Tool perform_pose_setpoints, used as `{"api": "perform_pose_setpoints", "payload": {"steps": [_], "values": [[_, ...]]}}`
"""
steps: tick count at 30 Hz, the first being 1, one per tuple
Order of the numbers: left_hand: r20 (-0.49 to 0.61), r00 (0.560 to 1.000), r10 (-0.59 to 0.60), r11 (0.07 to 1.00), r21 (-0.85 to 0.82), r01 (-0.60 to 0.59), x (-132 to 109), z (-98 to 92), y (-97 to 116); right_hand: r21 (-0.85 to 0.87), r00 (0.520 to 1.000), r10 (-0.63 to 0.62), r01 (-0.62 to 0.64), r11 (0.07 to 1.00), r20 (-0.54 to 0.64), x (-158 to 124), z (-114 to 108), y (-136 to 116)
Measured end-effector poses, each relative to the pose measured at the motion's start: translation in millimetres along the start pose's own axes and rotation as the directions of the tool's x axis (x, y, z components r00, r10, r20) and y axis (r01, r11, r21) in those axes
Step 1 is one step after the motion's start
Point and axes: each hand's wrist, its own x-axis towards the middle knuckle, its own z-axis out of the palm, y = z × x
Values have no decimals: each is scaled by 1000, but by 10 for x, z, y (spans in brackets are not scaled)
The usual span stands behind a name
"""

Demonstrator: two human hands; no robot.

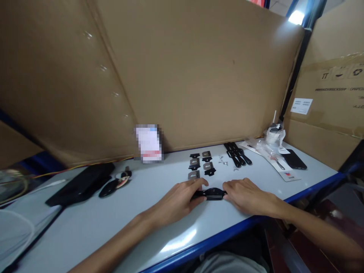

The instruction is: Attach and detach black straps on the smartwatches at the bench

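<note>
A slim black plastic part (214,194) with a curved bulge in its middle lies between my hands, just above or on the table near its front edge. My left hand (189,195) grips its left end between thumb and fingers. Around its right end the fingers of my right hand (241,193) are closed. Beyond my left hand, flat metal plates with dark pieces (208,167) are laid out in two columns. Small silvery fasteners (223,161) lie to their right, beside several long black handle-like pieces (238,154) placed together.
On the right are a clear plastic package with a card (287,175), a black phone (294,159) and a bagged cup (274,136). A black box with a cable (82,184) and dark oval object (109,187) sit left. Cardboard (199,76) walls the back.
</note>
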Motion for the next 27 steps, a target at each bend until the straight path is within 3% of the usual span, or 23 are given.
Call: {"api": "perform_pose_setpoints", "payload": {"steps": [2,4,6,9,14,17,23,27], "values": [[-148,989,-7,1000,13,9,2,-33,-49,52,998,50,-51,997,22,-103,30,120],[-320,947,-31,999,31,43,9,-83,-89,112,985,170,-173,978,33,-214,62,313],[-416,908,-40,997,45,64,18,-120,-113,117,936,346,-337,934,-68,-289,79,587],[-358,933,45,993,117,-3,30,-116,-123,19,804,582,-584,811,-124,-263,64,1084],[-172,960,222,953,247,-177,33,-47,-129,-27,724,688,-689,724,-42,80,42,1695],[-144,964,223,949,257,-181,27,-53,-157,-55,735,678,-676,735,17,289,81,1801],[-130,971,200,936,320,-150,31,-100,-211,-44,794,607,-606,795,35,471,110,1741],[-175,962,211,933,329,-145,38,-119,-247,-36,811,580,-584,811,-74,478,-14,1624]]}}
